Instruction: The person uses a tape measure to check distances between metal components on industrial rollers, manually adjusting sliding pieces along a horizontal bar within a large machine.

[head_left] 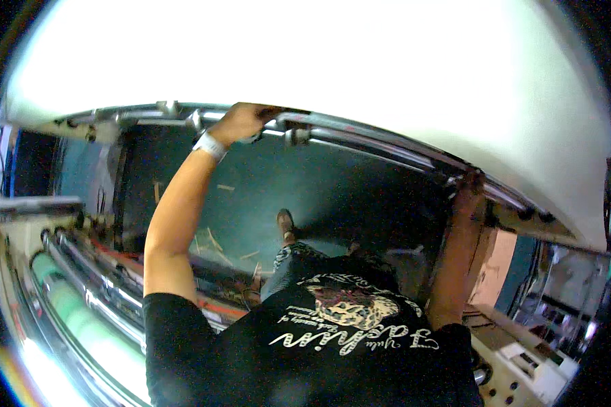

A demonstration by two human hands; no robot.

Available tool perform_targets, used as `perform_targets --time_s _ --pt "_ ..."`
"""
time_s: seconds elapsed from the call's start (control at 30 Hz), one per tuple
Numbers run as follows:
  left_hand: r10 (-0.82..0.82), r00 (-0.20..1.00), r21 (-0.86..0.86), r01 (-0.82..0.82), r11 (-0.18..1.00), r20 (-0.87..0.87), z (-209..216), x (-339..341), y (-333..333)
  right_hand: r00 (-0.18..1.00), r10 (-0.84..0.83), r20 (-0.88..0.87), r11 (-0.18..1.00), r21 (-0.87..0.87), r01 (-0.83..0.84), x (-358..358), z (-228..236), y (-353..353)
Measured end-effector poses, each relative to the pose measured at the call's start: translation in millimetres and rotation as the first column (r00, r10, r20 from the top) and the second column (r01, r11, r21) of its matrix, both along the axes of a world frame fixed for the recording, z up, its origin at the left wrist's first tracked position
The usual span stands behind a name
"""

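Note:
A broad white sheet (305, 54) spans the far side, so bright that its surface detail is lost. Along its near edge runs a long metal bar (366, 144) with rods and collars. My left hand (241, 122) is closed at this bar, left of the middle, its fingertips partly hidden. A pale band (210, 146) circles the left wrist. Farther right, my right hand (468, 190) reaches up to the same bar, with its fingers curled at the edge. Deep shadow obscures much of that hand.
Shiny rollers (108, 298), with a pale green one (75, 305), lie on the machine at lower left. Beneath the bar is a dark green floor (251, 197) with scattered pale strips (214, 239). Machine housing (529, 366) stands at lower right, near a tan panel (495, 264).

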State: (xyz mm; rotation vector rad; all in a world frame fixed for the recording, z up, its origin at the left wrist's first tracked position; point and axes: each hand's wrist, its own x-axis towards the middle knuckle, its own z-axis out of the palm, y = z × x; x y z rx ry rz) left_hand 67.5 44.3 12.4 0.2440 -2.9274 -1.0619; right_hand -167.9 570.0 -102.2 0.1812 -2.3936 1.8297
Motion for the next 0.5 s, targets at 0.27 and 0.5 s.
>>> perform_targets --time_s 0.27,0.5 --pt "-0.014 0.990 -0.140 -0.006 0.990 -0.142 -5.6 5.9 -10.4 0.957 0.166 -0.236 0.874 0.485 -0.032 -5.8 22.3 13.7" --pt "-0.165 0.923 -0.317 0.050 0.947 -0.348 -41.6 -30.8 -20.8 0.688 0.495 -0.530 0.298 0.848 0.439 -3.1 28.0 22.1"
